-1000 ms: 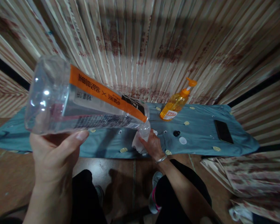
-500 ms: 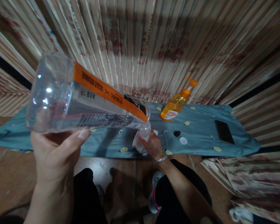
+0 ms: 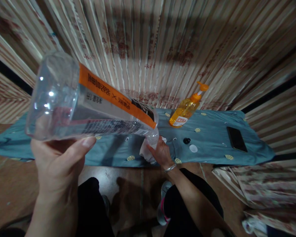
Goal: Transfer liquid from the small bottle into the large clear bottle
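Observation:
A large clear plastic bottle (image 3: 56, 98) with an orange and silver label fills the left of the view, tilted with its base toward me and its narrow end down to the right. My left hand (image 3: 60, 158) grips it from below near the base, thumb along the side. At the far end, the fingers of my right hand (image 3: 161, 153) close around a clear plastic neck piece (image 3: 152, 135); whether it is part of the bottle I cannot tell. A crumpled white cloth or tissue (image 3: 146, 153) lies against those fingers, partly hidden by them.
On the teal cloth-covered bench (image 3: 209, 131) stands an orange pump bottle (image 3: 184, 112). Near it lie a small black cap (image 3: 186, 141) and a white round disc (image 3: 193, 148). A dark phone (image 3: 236, 139) rests at the right. Pleated curtain (image 3: 143, 49) hangs behind.
Almost nothing differs. The bottle's base has tipped up very slightly, and both hands keep their grips.

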